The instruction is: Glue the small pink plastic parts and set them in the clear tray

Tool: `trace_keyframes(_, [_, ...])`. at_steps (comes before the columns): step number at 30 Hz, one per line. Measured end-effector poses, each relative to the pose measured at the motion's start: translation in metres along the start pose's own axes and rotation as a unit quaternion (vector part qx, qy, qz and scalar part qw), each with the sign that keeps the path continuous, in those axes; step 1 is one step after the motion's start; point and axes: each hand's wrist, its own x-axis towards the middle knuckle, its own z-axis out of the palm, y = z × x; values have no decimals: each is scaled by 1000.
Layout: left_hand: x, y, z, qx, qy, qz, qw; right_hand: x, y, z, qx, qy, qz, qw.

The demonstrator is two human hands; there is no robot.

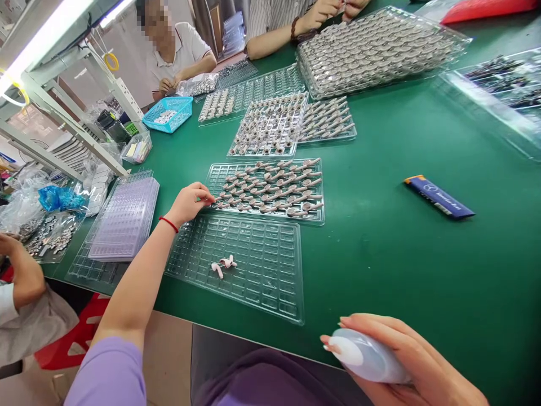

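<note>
My left hand [192, 203], with a red cord at the wrist, reaches to the left side of a clear tray [217, 173] filled with rows of stemmed earbud shells [270, 189]. Its fingertips are pinched on an earbud shell at the end of a row. Closer to me lies a second clear tray [270, 270] of small compartments, with a few loose pinkish-white earbud pieces [224, 264] on it. At the lower right my right hand [418, 361] is wrapped round a translucent white squeeze bottle [372, 355], held near the table's front edge.
Stacked purplish trays [124, 217] stand at the left. Farther back are more filled trays [270, 124], a tall tray stack [380, 51] and a blue basket [169, 114]. A dark blue packet [439, 196] lies at right. Co-workers sit across the table and at left.
</note>
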Motion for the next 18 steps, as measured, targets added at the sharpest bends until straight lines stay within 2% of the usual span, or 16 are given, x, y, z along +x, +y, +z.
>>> trace_keyframes(8, [-10, 15, 2, 71, 31, -50, 996, 5, -1, 1, 18, 1, 1, 1000])
trace_keyframes(15, [-3, 14, 6, 89, 16, -71, 993, 3, 1, -2, 2, -23, 5, 1000])
trace_keyframes(18, [-4, 13, 6, 88, 15, -75, 993, 5, -1, -1, 1, -15, -2, 1000])
